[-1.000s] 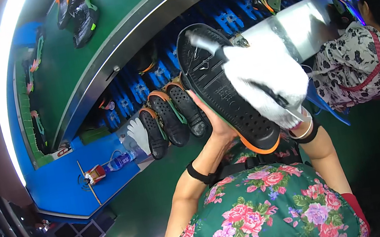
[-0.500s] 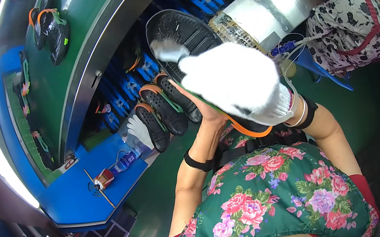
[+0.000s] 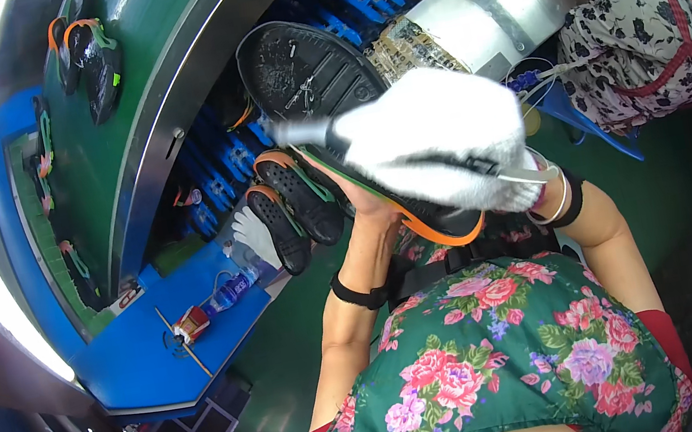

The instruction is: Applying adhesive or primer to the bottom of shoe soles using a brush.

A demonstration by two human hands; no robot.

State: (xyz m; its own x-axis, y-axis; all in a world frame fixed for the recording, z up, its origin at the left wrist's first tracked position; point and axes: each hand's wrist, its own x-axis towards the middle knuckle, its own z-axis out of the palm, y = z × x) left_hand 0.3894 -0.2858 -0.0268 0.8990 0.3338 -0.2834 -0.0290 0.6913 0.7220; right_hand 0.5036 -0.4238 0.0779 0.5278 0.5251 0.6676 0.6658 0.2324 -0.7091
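Note:
A large black clog [image 3: 293, 65] with an orange heel strap is held sole up in front of me. My bare left hand [image 3: 364, 195] grips it from below along its left side. Wet-looking, shiny streaks lie on the front of its ridged sole. In a white glove, my right hand [image 3: 435, 146] closes around a brush [image 3: 306, 132], whose motion-blurred end sits at the clog's left edge. A thin pale tube [image 3: 527, 176] runs along the glove by my wrist. The glove hides the clog's middle.
Black clogs with orange straps [image 3: 307, 200] stand left of my left hand. Beyond is a metal-edged conveyor with a green belt [image 3: 177, 25] bearing more shoes. A blue table [image 3: 141, 360] holds a bottle [image 3: 231, 292]; a white glove [image 3: 254, 236] lies nearby. Another person [image 3: 640, 57] sits at right.
The brush has swung from the sole's front surface down to its left edge. The clog has shifted slightly left, showing more of its sole, and the gloved hand has turned.

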